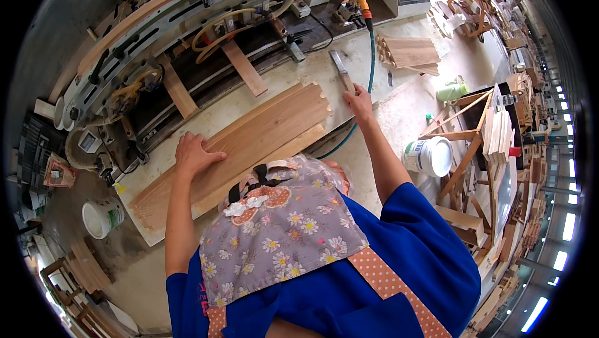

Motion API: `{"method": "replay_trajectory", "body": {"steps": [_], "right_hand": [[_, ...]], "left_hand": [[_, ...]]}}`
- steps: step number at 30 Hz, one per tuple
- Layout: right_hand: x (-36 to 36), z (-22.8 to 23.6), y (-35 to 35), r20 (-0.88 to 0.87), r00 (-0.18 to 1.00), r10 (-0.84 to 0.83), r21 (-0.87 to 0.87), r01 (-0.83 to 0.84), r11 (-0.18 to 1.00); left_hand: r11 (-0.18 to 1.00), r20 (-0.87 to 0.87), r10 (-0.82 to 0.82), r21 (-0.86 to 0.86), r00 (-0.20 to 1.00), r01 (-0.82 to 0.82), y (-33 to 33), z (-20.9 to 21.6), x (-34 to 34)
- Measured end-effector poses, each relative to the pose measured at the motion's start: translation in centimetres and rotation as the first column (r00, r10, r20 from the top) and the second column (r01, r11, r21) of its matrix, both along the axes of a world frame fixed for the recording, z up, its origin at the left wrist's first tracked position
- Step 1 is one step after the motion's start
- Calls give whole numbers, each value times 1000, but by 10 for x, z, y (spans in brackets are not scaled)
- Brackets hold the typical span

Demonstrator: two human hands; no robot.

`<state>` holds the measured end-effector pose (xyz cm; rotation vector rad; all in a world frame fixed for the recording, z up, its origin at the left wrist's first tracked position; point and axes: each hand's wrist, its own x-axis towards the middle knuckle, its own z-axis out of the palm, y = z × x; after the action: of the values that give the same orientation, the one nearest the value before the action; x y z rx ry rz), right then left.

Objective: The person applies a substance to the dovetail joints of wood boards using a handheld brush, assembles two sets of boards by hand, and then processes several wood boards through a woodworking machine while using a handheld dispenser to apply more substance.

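A stack of long wooden boards (268, 119) lies slantwise across the pale worktable in front of me. The ends near my right show notched edges. My left hand (194, 154) rests on the boards' left part, thumb spread away from the fingers. Beyond their right end, my right hand (358, 102) is closed round the wooden handle of a chisel-like tool with a flat metal blade (337, 61). The blade points away from me, over the tabletop. A narrower board (288, 149) sits along the near side of the stack, partly hidden by my apron.
A machine with a long metal rail (168, 16), clamps and hoses spans the far side. Two slats (244, 68) stick out from it. A blue-green hose (372, 57) runs past my right hand. Shaped wood pieces (409, 54) lie far right; a white bucket (429, 157) stands right.
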<state>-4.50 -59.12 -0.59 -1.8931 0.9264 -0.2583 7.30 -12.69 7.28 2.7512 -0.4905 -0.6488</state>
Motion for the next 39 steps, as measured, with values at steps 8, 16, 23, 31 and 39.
{"method": "replay_trajectory", "body": {"steps": [8,16,23,31,39], "right_hand": [[7,55,79,178,973,144,7,-148,989],[-11,76,87,303,903,306,382,-409,829],[-13,91,78,305,849,431,367,-522,770],[33,155,160,-242,358,902,-569,-805,167],[61,120,212,-523,79,849,-366,-920,-140]], "left_hand": [[995,6,-71,-67,997,71,7,40,-45],[993,119,-83,-71,989,92,3,39,-66],[986,256,-118,-85,960,144,-8,43,-69],[965,312,-143,-167,939,202,14,18,-73],[835,579,456,-540,676,-100,-17,30,-148]]}}
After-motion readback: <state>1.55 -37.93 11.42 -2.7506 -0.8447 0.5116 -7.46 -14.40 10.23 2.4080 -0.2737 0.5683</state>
